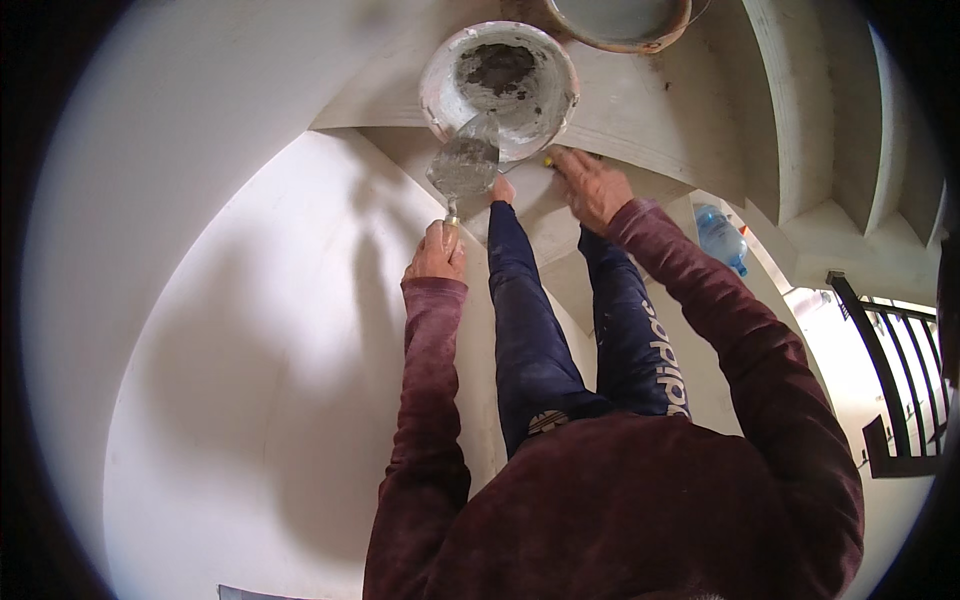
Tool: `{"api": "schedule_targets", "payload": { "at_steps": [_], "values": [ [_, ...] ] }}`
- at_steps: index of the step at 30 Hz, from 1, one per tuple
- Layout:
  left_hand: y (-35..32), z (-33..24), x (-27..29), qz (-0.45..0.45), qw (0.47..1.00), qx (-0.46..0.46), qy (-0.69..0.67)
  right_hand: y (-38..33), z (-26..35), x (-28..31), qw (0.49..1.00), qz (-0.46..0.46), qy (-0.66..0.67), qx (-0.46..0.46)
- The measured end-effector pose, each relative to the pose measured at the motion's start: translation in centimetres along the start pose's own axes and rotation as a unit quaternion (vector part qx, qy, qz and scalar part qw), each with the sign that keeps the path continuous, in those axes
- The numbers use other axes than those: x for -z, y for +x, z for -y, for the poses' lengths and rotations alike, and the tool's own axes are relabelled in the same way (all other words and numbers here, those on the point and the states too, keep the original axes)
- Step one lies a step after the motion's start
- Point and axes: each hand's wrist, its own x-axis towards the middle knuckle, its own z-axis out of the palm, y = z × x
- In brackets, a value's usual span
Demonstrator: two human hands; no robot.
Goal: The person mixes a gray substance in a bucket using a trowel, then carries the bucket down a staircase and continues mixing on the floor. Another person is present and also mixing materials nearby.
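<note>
My left hand [436, 252] is closed around the wooden handle of a trowel [466, 168]. Wet grey mortar lies on its blade, which overlaps the near left rim of a round bowl [433, 92]. Inside that whitish, smeared bowl sits a dark grey patch of mortar [500, 68]. My right hand [596, 190], slightly blurred, is closed just below the bowl's right side. From its fingers shows the yellow end of a tool [549, 161]; the rest is mostly covered, so its kind is unclear.
A second, brownish basin [640, 43] with cloudy liquid stands at the top. Stair steps [800, 110] rise on the right, past a blue plastic bottle [721, 240] and a dark metal railing [890, 375]. A white wall [250, 330] curves along the left. My legs stand on the steps.
</note>
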Motion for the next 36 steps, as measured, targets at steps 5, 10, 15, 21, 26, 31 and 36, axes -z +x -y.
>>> {"api": "schedule_targets", "payload": {
  "at_steps": [5,10,15,21,26,31,36],
  "values": [
    [-0.4,0.1,0.6,0.003,0.999,-0.032,0.014,2.8,-2.7,-2.6,0.993,0.013,0.010,-0.117],
    [0.4,-2.3,3.0,0.011,0.995,-0.062,-0.072,4.9,-5.0,-4.4,0.976,0.004,0.117,-0.184],
    [6.1,-11.6,4.8,0.145,0.935,-0.178,-0.271,2.4,-5.0,-5.9,0.967,-0.106,0.187,-0.136],
    [15.9,-23.2,5.3,0.309,0.850,-0.039,-0.425,-0.6,-4.7,1.8,0.798,-0.065,0.466,-0.376],
    [23.3,-24.7,4.1,0.325,0.799,0.028,-0.506,1.0,-9.3,7.5,0.892,-0.236,0.267,-0.280],
    [24.5,-20.1,3.4,-0.178,0.961,-0.122,-0.170,9.5,-13.6,10.4,0.914,-0.115,0.146,-0.361],
    [18.0,-13.7,4.1,-0.224,0.926,-0.115,-0.280,12.5,-16.7,11.4,0.953,0.016,-0.144,-0.266]
  ]
}}
